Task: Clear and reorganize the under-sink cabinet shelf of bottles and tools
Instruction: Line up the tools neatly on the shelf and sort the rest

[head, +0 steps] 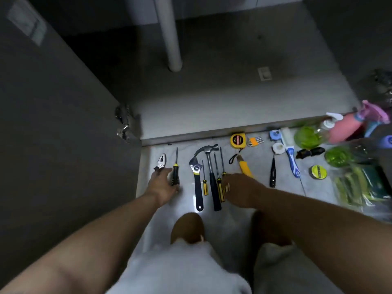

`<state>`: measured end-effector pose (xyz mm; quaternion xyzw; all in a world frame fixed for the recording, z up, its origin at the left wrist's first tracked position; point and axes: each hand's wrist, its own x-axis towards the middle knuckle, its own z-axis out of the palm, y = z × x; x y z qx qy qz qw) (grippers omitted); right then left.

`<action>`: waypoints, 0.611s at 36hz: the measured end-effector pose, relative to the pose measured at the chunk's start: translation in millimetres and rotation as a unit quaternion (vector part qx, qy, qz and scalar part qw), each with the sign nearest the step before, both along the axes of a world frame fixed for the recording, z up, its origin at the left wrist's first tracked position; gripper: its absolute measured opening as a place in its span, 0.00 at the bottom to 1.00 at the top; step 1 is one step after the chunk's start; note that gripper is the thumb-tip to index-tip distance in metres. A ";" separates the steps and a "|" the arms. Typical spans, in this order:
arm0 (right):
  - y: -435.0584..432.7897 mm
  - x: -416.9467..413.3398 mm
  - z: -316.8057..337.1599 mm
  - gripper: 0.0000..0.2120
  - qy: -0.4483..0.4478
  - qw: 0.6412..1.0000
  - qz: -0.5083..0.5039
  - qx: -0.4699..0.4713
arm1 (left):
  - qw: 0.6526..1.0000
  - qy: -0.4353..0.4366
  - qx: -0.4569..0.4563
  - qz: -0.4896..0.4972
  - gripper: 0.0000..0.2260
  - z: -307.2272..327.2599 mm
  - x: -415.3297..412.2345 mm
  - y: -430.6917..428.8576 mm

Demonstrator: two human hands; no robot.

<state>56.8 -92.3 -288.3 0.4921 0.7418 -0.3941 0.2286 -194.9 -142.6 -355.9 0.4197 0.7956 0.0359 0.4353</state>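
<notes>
— So, where do I stand?

— Well, your shelf [212, 98] looks cleared: a flat grey board, dull and faintly stained, carrying only the white pipe [169, 39] at the far end and a small pale tag [264, 73]. Its tools [199, 187] and bottles [307, 136] are out on the floor [233, 217], just near of the shelf's edge.

— Why the row?

— Sorting, I'd judge. The long tools lie side by side, heads far and handles near, so you can take any one cleanly. From the left: pliers [161, 161], a black-handled screwdriver [175, 166], the wrench [195, 164], the hammer [210, 153], thin yellow-handled drivers [205, 185] and a yellow knife [245, 166]. They have steel heads and plastic or rubbery grips. The round tape measure [237, 141] and hex keys [255, 141] sit far, by the edge. The green bottles cluster at the right.

— And my hands?

— Your left hand [162, 185] covers the pliers' handles and touches the screwdriver's handle. Your right hand [240, 190] lies over the yellow handles beside the knife. Whether the fingers [168, 171] of either grip anything, I can't tell, because they're blurred.
</notes>
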 end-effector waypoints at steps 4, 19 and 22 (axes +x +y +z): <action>-17.1 -17.0 -38.6 0.17 0.036 0.994 -0.106 0.007 | 0.995 0.048 0.050 0.066 0.35 -38.4 -5.6 -3.5; 2.9 -64.6 -117.2 0.11 -0.086 0.973 -0.169 0.134 | 0.971 0.174 0.163 0.035 0.23 -68.5 34.4 -17.7; 13.5 -61.6 -117.4 0.09 -0.080 0.975 -0.183 0.097 | 0.970 0.169 0.174 0.023 0.22 -67.0 43.2 -15.4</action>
